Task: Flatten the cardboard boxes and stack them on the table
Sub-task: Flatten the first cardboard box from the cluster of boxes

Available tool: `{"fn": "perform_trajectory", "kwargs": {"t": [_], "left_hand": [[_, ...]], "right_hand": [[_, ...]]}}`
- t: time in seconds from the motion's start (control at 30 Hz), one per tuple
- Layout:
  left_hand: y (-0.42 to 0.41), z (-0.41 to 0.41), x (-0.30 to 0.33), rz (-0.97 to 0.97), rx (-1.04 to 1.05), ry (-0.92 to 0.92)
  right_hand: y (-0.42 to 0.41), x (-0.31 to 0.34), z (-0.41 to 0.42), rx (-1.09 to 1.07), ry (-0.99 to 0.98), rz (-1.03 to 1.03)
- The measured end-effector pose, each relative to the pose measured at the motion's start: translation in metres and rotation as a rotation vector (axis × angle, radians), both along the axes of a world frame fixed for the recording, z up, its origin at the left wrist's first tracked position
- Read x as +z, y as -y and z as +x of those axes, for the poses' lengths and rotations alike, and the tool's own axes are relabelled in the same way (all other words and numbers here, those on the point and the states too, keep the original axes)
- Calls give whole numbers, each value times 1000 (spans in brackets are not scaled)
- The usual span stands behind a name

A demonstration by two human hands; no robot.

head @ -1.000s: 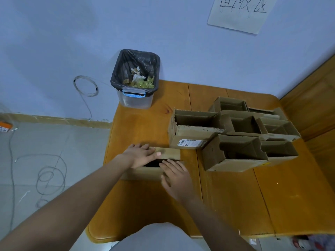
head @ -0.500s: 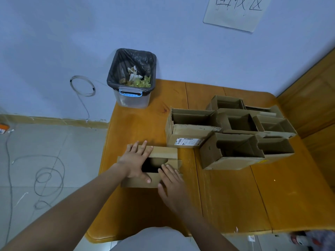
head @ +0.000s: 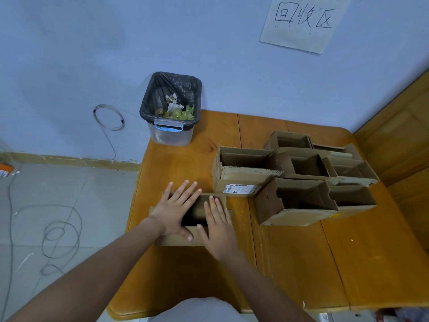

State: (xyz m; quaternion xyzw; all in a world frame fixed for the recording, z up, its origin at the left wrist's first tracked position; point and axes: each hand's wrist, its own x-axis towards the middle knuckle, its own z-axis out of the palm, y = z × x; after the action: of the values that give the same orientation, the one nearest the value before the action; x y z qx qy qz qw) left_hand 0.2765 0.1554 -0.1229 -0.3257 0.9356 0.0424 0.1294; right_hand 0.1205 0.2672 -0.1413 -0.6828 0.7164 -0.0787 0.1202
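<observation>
Both palms, left hand (head: 174, 210) and right hand (head: 219, 225), press the small box (head: 176, 239) flat-fingered (no grip closed on anything). Flattening has barely begun; next I judge I must push it down against the table (head: 290, 263).

Matt brown cardboard boxes (head: 299, 182) sit on a smooth, slightly glossy orange wooden table (head: 290, 263).

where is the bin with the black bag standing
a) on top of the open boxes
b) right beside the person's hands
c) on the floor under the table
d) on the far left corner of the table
d: the bin stands on the far left corner of the table, against the wall, apart from the open boxes and both hands.
</observation>
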Motion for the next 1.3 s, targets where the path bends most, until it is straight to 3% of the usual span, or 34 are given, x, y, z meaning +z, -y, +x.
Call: {"fn": "perform_trajectory", "kwargs": {"t": [0.5,1.0,1.3], "left_hand": [[6,-4,3,250,63,181],[-6,-4,4,235,64,204],[-11,4,4,226,32,207]], "right_hand": [[54,2,-26,61,-24,96],[56,10,-24,27,57,48],[36,1,-19,66,-48,69]]}}
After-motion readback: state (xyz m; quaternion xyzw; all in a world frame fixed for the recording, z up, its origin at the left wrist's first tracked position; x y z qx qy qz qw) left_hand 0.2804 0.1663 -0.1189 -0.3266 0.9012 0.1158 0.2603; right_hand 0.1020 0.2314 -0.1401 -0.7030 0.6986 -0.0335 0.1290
